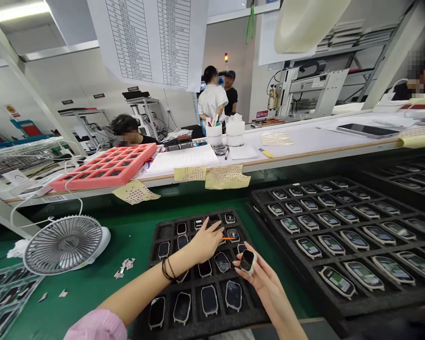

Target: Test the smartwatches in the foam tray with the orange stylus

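Observation:
Between the fingers and thumb of my right hand (260, 274) is a smartwatch (247, 260) without a strap, its dark screen facing up, held above the right edge of a black foam tray (193, 327). My left hand (206, 242) reaches over the same tray, fingers stretched towards a watch in the back row. A thin orange stick (228, 238) juts out beside its thumb and seems held in that hand; the rest of it is hidden. Watches with pale cases fill most pockets, such as a dark-screened watch (209, 300) in front. Near the left fingertips, a watch (198, 224) has its screen lit.
To the right stand larger foam trays (297, 278) of watches. A fan (63, 244) and paper scraps (124, 267) sit on the green mat (102, 283) at left. Above, a shelf (248, 163) carries a pink foam tray (108, 165), pen cups and a phone (368, 130). Other people are beyond.

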The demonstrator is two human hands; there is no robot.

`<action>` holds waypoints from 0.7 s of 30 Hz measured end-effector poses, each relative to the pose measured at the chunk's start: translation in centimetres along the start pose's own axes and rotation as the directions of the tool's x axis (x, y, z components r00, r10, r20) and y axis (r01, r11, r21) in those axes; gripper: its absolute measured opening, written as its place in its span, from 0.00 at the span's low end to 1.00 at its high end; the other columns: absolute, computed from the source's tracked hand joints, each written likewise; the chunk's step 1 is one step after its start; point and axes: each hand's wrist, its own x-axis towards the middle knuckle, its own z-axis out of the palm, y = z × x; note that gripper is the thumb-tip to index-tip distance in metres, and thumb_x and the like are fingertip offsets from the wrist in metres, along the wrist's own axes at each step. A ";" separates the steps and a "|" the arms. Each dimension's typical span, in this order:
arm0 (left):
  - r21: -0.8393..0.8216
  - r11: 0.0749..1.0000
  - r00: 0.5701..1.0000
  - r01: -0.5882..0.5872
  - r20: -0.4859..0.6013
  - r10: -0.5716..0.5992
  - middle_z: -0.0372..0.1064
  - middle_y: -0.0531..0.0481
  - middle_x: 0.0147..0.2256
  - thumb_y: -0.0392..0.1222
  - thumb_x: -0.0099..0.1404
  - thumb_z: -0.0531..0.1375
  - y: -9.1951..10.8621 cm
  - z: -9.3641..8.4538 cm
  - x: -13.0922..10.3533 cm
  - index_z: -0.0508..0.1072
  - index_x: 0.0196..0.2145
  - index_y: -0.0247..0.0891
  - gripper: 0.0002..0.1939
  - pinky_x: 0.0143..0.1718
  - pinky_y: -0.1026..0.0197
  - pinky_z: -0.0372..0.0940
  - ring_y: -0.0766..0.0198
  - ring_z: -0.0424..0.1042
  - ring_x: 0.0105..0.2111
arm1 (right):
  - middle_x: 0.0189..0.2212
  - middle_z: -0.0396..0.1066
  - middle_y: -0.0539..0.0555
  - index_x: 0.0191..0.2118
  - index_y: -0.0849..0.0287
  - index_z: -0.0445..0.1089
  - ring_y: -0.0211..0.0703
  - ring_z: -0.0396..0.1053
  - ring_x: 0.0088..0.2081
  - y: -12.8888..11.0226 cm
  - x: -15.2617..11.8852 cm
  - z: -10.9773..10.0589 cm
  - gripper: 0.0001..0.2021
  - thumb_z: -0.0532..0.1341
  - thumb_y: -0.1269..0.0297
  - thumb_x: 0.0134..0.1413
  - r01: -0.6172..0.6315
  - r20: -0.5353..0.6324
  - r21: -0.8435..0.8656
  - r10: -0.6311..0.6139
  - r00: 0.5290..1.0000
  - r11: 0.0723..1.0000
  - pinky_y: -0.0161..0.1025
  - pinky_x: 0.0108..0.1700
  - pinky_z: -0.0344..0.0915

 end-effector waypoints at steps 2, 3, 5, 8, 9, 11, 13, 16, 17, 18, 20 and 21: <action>-0.010 0.999 0.999 -0.035 0.006 0.035 0.64 0.40 0.56 0.34 0.70 0.44 0.2 0.3 1.4 0.65 0.53 0.31 0.18 0.61 0.39 0.42 0.51 0.50 0.63 | 0.43 0.74 0.56 0.54 0.50 0.68 0.53 0.72 0.45 0.0 0.0 -0.1 0.22 0.64 0.56 0.53 0.006 -0.006 0.002 -0.006 1.000 1.000 0.55 0.52 0.66; -0.012 0.999 0.999 -0.052 0.010 0.052 0.64 0.40 0.56 0.34 0.69 0.45 0.3 0.5 2.0 0.65 0.53 0.31 0.18 0.61 0.39 0.42 0.51 0.50 0.63 | 0.42 0.74 0.56 0.54 0.50 0.68 0.52 0.72 0.45 0.1 -0.1 -0.1 0.22 0.64 0.56 0.53 0.008 -0.007 0.004 -0.008 1.000 1.000 0.55 0.53 0.65; -0.012 0.997 0.996 -0.080 0.025 0.080 0.64 0.40 0.56 0.32 0.68 0.46 0.6 1.1 2.9 0.65 0.53 0.31 0.18 0.61 0.38 0.42 0.51 0.49 0.63 | 0.42 0.74 0.56 0.54 0.50 0.68 0.52 0.72 0.45 0.1 -0.1 -0.2 0.22 0.64 0.56 0.53 0.010 0.000 0.009 -0.010 1.000 1.000 0.55 0.53 0.65; -0.014 0.994 0.994 -0.105 0.040 0.105 0.64 0.39 0.56 0.32 0.68 0.47 0.9 1.8 3.2 0.67 0.51 0.30 0.17 0.61 0.37 0.41 0.51 0.49 0.63 | 0.42 0.74 0.56 0.53 0.51 0.69 0.52 0.72 0.44 0.1 0.0 -0.3 0.21 0.64 0.57 0.53 0.014 0.018 0.022 -0.015 1.000 1.000 0.55 0.52 0.66; -0.019 0.993 0.992 -0.115 0.043 0.116 0.64 0.39 0.56 0.33 0.68 0.47 1.0 1.9 3.1 0.67 0.51 0.31 0.16 0.61 0.36 0.40 0.51 0.50 0.63 | 0.41 0.74 0.56 0.53 0.51 0.69 0.53 0.72 0.44 0.1 0.0 -0.3 0.21 0.64 0.57 0.53 0.012 0.024 0.024 -0.012 1.000 1.000 0.55 0.52 0.66; -0.052 0.988 0.988 -0.145 0.047 0.147 0.65 0.41 0.56 0.35 0.69 0.47 1.1 1.7 2.6 0.67 0.51 0.33 0.16 0.62 0.38 0.40 0.52 0.51 0.63 | 0.42 0.74 0.57 0.54 0.52 0.69 0.53 0.72 0.44 0.0 0.0 -0.2 0.21 0.64 0.56 0.53 0.003 0.030 0.022 -0.004 1.000 1.000 0.56 0.52 0.66; -0.098 0.980 0.983 -0.175 0.045 0.180 0.67 0.44 0.54 0.35 0.70 0.46 1.1 0.9 2.2 0.66 0.52 0.35 0.17 0.62 0.40 0.41 0.56 0.51 0.62 | 0.42 0.74 0.57 0.54 0.52 0.68 0.54 0.72 0.45 -0.1 0.0 -0.2 0.22 0.64 0.56 0.53 -0.001 0.033 0.018 0.000 0.999 1.000 0.57 0.52 0.65; -0.087 0.983 0.986 -0.163 0.032 0.166 0.66 0.44 0.55 0.34 0.69 0.46 0.5 -0.3 2.3 0.65 0.53 0.36 0.17 0.62 0.41 0.42 0.56 0.50 0.63 | 0.43 0.74 0.56 0.54 0.51 0.69 0.53 0.72 0.45 -0.1 -0.1 -0.1 0.21 0.64 0.56 0.54 0.003 0.029 0.010 -0.003 1.000 1.000 0.57 0.53 0.65; -0.060 0.988 0.989 -0.141 0.030 0.143 0.65 0.43 0.56 0.33 0.68 0.47 0.1 -0.6 2.6 0.65 0.53 0.35 0.17 0.62 0.40 0.42 0.54 0.49 0.63 | 0.43 0.74 0.56 0.54 0.50 0.69 0.53 0.72 0.45 -0.1 -0.1 -0.1 0.21 0.64 0.56 0.54 0.003 0.025 0.008 -0.003 1.000 1.000 0.57 0.53 0.64; -0.032 0.993 0.993 -0.110 0.028 0.111 0.63 0.42 0.57 0.33 0.68 0.47 -0.3 -0.7 3.0 0.65 0.53 0.35 0.18 0.61 0.39 0.42 0.53 0.48 0.63 | 0.43 0.74 0.56 0.54 0.50 0.69 0.53 0.72 0.45 -0.1 -0.1 0.0 0.21 0.64 0.56 0.54 0.005 0.022 0.007 -0.005 1.000 1.000 0.56 0.54 0.64; 0.008 0.999 0.999 -0.043 0.032 0.043 0.62 0.41 0.58 0.32 0.68 0.47 -1.2 -0.5 4.1 0.64 0.54 0.34 0.18 0.60 0.39 0.44 0.51 0.48 0.63 | 0.42 0.74 0.56 0.54 0.51 0.68 0.53 0.72 0.45 -0.1 -0.2 0.0 0.22 0.64 0.57 0.53 0.014 0.015 0.013 -0.014 1.000 1.000 0.57 0.54 0.63; 0.018 1.000 0.999 -0.015 0.036 0.014 0.62 0.40 0.58 0.32 0.68 0.46 -1.6 -0.2 4.7 0.64 0.54 0.33 0.19 0.60 0.39 0.45 0.51 0.48 0.63 | 0.42 0.74 0.56 0.54 0.51 0.68 0.53 0.72 0.45 -0.1 -0.2 0.0 0.22 0.64 0.57 0.53 0.017 0.016 0.015 -0.017 1.000 1.000 0.57 0.54 0.63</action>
